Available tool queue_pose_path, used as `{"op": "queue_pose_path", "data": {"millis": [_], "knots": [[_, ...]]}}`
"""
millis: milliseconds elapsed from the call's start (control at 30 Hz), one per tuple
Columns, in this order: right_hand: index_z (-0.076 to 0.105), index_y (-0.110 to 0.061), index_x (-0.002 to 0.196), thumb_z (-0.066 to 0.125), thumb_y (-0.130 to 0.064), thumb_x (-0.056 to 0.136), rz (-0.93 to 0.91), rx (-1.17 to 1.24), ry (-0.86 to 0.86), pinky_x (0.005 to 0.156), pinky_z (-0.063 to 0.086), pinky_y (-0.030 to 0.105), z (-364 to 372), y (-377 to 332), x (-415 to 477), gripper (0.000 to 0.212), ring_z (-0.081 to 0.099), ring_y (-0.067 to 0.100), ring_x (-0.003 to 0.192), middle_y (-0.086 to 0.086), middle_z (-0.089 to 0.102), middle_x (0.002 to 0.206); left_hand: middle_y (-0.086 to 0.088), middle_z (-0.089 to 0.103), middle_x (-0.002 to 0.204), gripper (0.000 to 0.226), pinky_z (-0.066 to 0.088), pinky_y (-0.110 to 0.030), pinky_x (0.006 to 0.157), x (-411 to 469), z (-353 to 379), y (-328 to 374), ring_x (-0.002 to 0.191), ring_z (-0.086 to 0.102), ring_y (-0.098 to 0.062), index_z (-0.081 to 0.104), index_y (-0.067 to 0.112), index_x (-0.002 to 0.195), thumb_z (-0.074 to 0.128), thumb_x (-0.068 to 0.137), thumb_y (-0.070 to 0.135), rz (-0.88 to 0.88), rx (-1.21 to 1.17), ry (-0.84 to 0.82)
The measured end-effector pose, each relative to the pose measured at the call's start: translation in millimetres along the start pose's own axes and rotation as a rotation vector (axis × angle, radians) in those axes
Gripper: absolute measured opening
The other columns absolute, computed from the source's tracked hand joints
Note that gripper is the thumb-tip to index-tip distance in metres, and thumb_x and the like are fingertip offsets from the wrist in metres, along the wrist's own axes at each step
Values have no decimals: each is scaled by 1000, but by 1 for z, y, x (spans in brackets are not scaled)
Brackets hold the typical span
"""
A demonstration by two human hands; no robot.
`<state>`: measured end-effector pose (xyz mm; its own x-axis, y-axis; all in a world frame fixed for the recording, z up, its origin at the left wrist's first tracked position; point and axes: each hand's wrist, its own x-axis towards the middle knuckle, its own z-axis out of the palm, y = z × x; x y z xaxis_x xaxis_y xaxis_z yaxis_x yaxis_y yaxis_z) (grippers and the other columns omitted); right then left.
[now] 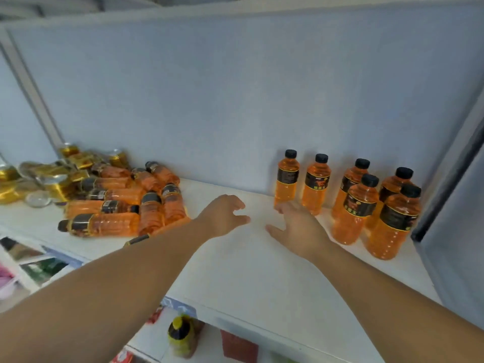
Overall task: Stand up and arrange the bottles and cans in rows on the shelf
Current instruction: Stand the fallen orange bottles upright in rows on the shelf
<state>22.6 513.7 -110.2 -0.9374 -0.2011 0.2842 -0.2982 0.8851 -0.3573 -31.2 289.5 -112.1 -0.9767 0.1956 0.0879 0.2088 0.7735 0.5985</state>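
I am holding my left hand (225,214) and right hand (298,227) empty at mid-frame, fingers loosely spread, where a careless right sweep risks toppling the nearest upright bottle (286,179).

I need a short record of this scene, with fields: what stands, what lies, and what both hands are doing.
standing bottles: six, orange with black caps, right side of the shelf; four along the back panel, two in front
lying bottles: orange, piled on the left side
gold cans: jumbled at the far left, behind the pile
left hand: open, holds nothing, over the bare middle
right hand: open, holds nothing, fingertips near the leftmost standing bottle; contact unclear
status: pile and cans not yet arranged
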Motion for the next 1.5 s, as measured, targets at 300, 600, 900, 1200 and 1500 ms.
{"op": "queue_pose_path", "data": {"millis": [300, 600, 900, 1200, 1500], "knots": [[51, -23, 141, 63, -56, 89, -333, -13, -220, 101, 41, 37, 69, -116, 45, 62, 47, 21, 124, -1, 52, 137, 1, 58, 78, 21, 44, -28, 63, -37, -125, -98, 73, 59, -18, 58, 19, 79, 68, 89, 35, -254, 81, 160], [46, -29, 137, 64, -50, 84, -602, -216, -241, 101, 34, 41, 124, -195, 72, 60, 45, 21, 126, -4, 52, 134, 0, 62, 65, 46, 43, -29, 51, -28, -163, -168, 59, 61, -16, 59, 17, 72, 64, 84, 61, -356, 373, 67], [37, -38, 138, 72, -45, 79, -492, -198, -282, 103, 36, 44, 131, -204, 70, 69, 43, 24, 123, 1, 50, 130, 2, 56, 82, 66, 45, -33, 61, 24, -143, -189, 76, 57, -19, 63, 20, 106, 42, 85, 78, -298, 515, -117], [42, -37, 138, 68, -51, 79, -452, -248, -243, 102, 36, 42, 131, -204, 65, 66, 44, 21, 120, -2, 52, 129, 2, 66, 76, 53, 48, -30, 57, 31, -138, -195, 68, 65, -19, 60, 24, 82, 62, 70, 75, -336, 333, -49], [51, -32, 128, 65, -52, 79, -404, -158, -121, 95, 40, 39, 126, -194, 58, 54, 48, 18, 115, -8, 58, 124, 0, 67, 77, 49, 49, -29, 52, 22, -158, -173, 67, 65, -16, 60, 22, 84, 73, 67, 66, -337, 97, 85]]}}
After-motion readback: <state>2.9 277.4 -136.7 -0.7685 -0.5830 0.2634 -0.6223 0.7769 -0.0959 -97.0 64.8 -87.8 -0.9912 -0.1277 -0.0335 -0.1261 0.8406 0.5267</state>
